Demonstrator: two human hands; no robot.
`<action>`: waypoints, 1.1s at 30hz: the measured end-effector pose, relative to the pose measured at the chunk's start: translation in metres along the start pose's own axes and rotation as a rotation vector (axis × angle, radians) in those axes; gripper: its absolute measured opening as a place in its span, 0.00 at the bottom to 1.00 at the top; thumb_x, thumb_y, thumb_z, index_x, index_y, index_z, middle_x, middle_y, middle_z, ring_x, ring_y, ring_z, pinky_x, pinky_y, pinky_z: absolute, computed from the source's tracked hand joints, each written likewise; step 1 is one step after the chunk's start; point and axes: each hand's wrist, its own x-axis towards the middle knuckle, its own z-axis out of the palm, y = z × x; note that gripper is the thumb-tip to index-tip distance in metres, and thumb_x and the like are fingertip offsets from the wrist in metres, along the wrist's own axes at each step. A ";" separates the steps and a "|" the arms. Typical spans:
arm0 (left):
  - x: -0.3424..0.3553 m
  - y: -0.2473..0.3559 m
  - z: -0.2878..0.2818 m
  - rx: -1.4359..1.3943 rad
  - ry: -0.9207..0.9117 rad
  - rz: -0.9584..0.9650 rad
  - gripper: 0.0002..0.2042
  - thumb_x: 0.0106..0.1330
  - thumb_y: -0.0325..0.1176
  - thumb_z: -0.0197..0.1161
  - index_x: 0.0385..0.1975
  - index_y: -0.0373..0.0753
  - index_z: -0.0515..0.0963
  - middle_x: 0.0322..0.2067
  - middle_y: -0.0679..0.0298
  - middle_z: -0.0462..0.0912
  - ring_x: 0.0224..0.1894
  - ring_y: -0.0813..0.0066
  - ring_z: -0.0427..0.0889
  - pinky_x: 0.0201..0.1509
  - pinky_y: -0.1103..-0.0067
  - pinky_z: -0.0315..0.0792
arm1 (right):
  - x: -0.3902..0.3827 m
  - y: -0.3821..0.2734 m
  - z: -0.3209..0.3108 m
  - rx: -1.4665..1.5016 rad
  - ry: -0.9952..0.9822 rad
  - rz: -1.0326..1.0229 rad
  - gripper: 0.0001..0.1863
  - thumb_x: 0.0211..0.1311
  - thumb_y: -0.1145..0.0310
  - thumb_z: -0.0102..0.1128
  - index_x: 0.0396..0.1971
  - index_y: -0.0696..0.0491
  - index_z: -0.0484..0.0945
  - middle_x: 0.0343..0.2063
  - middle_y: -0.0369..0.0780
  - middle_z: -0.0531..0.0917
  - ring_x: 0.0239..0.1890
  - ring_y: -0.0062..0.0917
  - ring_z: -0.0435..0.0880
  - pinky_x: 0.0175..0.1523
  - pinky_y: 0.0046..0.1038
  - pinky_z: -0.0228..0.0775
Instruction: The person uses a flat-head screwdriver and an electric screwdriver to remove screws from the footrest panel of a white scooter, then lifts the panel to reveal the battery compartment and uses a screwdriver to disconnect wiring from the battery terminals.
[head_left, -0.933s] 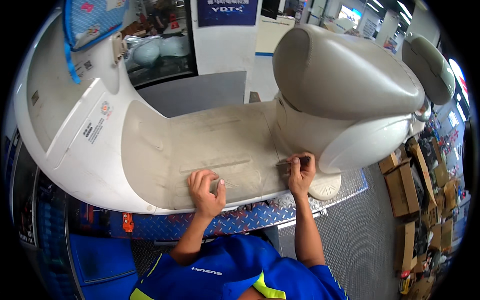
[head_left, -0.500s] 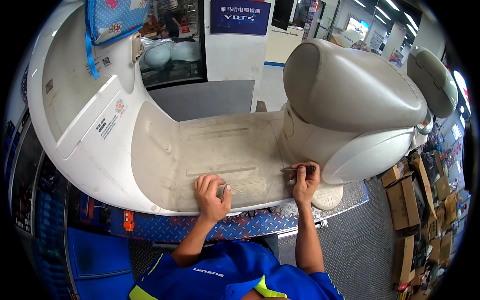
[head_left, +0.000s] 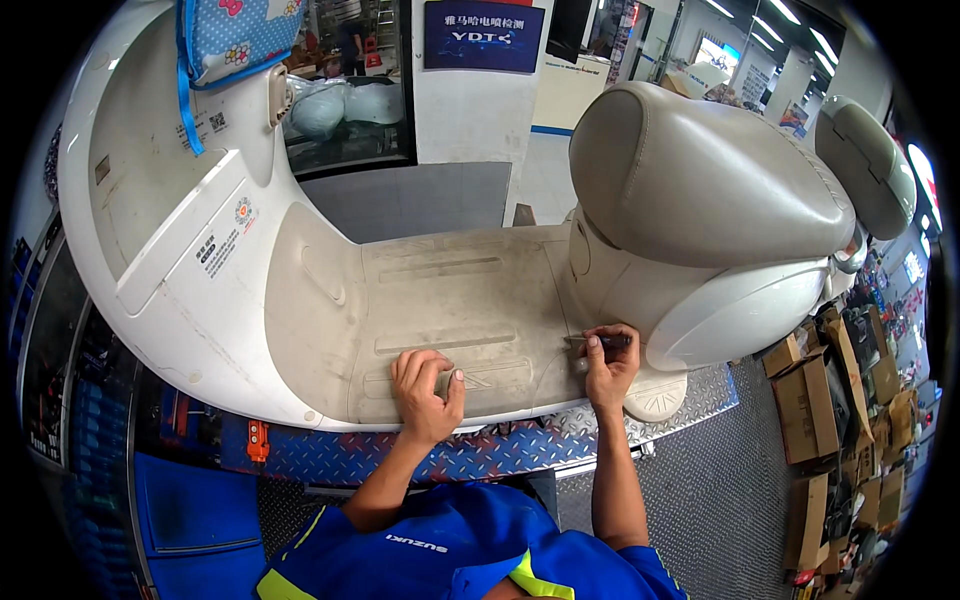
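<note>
Both hands have barely shifted over the last second: the left hand [head_left: 425, 385] still presses flat, released, on the scooter's dusty footboard [head_left: 450, 300], while the right hand [head_left: 605, 365] stays clenched around a slim dark tool [head_left: 598, 341] at the footboard's rear edge below the seat [head_left: 700, 175].

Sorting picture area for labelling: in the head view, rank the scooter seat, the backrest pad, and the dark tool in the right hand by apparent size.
1. scooter seat
2. backrest pad, though its distance makes true size unsure
3. dark tool, held in the right hand

both forearms reach forward, left hand [head_left: 427, 387] palm-down, right hand [head_left: 608, 366] curled, fingers pinched.
</note>
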 end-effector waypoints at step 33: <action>0.001 0.002 0.006 -0.016 -0.019 -0.001 0.04 0.61 0.26 0.66 0.32 0.34 0.79 0.37 0.55 0.82 0.42 0.54 0.78 0.54 0.64 0.67 | -0.001 0.001 -0.003 -0.040 -0.066 -0.116 0.31 0.74 0.83 0.52 0.72 0.53 0.55 0.41 0.43 0.81 0.36 0.20 0.77 0.42 0.23 0.75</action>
